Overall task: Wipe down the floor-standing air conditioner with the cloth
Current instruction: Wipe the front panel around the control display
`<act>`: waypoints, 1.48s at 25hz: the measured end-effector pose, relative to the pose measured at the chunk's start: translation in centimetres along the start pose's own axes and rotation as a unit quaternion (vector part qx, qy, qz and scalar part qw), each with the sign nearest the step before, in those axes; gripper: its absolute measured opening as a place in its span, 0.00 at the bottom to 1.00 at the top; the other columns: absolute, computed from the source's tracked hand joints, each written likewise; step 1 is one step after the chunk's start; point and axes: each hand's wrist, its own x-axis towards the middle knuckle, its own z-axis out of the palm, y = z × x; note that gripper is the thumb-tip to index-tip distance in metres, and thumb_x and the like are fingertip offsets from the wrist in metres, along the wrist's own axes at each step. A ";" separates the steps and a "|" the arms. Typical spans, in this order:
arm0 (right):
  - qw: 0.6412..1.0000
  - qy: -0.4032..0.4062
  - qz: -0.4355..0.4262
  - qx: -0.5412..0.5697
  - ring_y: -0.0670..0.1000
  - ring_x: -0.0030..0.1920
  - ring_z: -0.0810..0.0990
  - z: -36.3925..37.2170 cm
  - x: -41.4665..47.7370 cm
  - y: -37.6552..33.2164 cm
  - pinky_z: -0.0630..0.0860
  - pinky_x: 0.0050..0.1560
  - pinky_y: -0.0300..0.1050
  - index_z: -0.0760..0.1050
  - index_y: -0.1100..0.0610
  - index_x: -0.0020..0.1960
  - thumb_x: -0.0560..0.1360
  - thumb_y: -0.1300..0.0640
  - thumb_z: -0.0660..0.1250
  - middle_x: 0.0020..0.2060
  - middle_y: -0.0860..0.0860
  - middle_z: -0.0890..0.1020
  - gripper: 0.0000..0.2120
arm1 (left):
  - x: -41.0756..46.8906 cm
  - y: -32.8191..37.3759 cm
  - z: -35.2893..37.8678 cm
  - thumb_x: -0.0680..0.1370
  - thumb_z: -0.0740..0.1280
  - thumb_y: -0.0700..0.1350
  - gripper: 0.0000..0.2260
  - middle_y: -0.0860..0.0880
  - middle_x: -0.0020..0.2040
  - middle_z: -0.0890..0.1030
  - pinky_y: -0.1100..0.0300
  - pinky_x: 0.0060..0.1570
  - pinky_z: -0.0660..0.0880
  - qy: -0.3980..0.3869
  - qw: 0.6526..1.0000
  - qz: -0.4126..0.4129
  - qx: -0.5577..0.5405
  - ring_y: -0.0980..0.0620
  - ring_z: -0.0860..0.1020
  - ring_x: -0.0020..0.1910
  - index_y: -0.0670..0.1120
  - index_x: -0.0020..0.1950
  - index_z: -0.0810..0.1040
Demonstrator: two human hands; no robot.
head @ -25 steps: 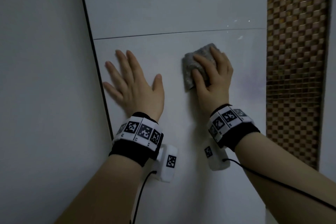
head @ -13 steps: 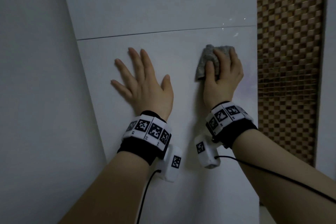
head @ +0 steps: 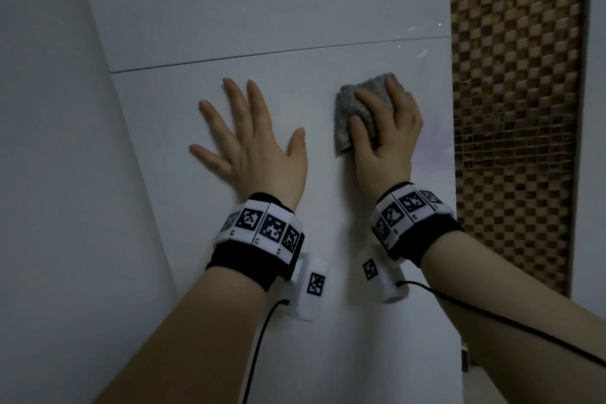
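Left hand [head: 259, 154]: flat, fingers spread, palm resting on air conditioner [head: 203, 26] front panel.
Right hand [head: 388, 138]: fingers pressing grey cloth [head: 352, 108] against panel, below horizontal seam, near right edge.

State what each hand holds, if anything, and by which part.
The right hand presses the cloth to the air conditioner panel, fingers and thumb over its right half. The left hand lies flat, holding nothing.
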 end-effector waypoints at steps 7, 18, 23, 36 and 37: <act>0.989 0.081 0.125 -0.006 0.59 0.72 0.59 -1.5 1.0 1.5 0.53 0.73 0.51 0.71 0.53 0.66 0.78 0.55 0.62 0.72 0.57 0.63 0.17 | 0.2 2.3 0.6 0.79 0.60 0.50 0.33 0.54 0.78 0.42 0.37 0.64 0.30 -0.010 0.998 0.068 0.013 0.42 0.37 0.76 0.52 0.78 0.46; 0.999 0.012 0.037 -0.003 0.60 0.72 0.57 -2.7 0.0 4.0 0.53 0.73 0.51 0.72 0.52 0.66 0.78 0.56 0.63 0.72 0.56 0.62 0.17 | -0.3 4.5 1.8 0.76 0.58 0.62 0.36 0.55 0.78 0.40 0.33 0.65 0.33 0.001 0.997 0.046 0.056 0.41 0.36 0.75 0.54 0.78 0.44; 0.985 0.090 0.144 0.019 0.58 0.72 0.58 -3.7 1.8 5.3 0.53 0.72 0.53 0.71 0.53 0.67 0.78 0.54 0.61 0.72 0.56 0.62 0.17 | -0.3 4.6 1.8 0.76 0.58 0.62 0.36 0.55 0.78 0.40 0.33 0.66 0.34 0.008 0.997 0.043 0.059 0.41 0.36 0.76 0.55 0.78 0.44; 1.000 0.006 0.006 -0.012 0.59 0.72 0.57 -2.6 3.4 3.7 0.53 0.73 0.55 0.72 0.51 0.66 0.78 0.54 0.63 0.72 0.54 0.62 0.17 | -0.3 4.5 1.9 0.74 0.60 0.61 0.37 0.56 0.78 0.42 0.33 0.67 0.35 0.014 0.998 0.034 0.042 0.43 0.37 0.76 0.56 0.78 0.47; 1.000 -0.001 -0.005 -0.007 0.59 0.72 0.57 -2.9 3.7 4.1 0.53 0.73 0.55 0.72 0.51 0.66 0.78 0.54 0.63 0.72 0.54 0.62 0.17 | -0.3 4.6 1.9 0.74 0.61 0.61 0.36 0.56 0.78 0.42 0.33 0.67 0.34 0.014 0.999 0.034 0.040 0.43 0.37 0.76 0.56 0.78 0.47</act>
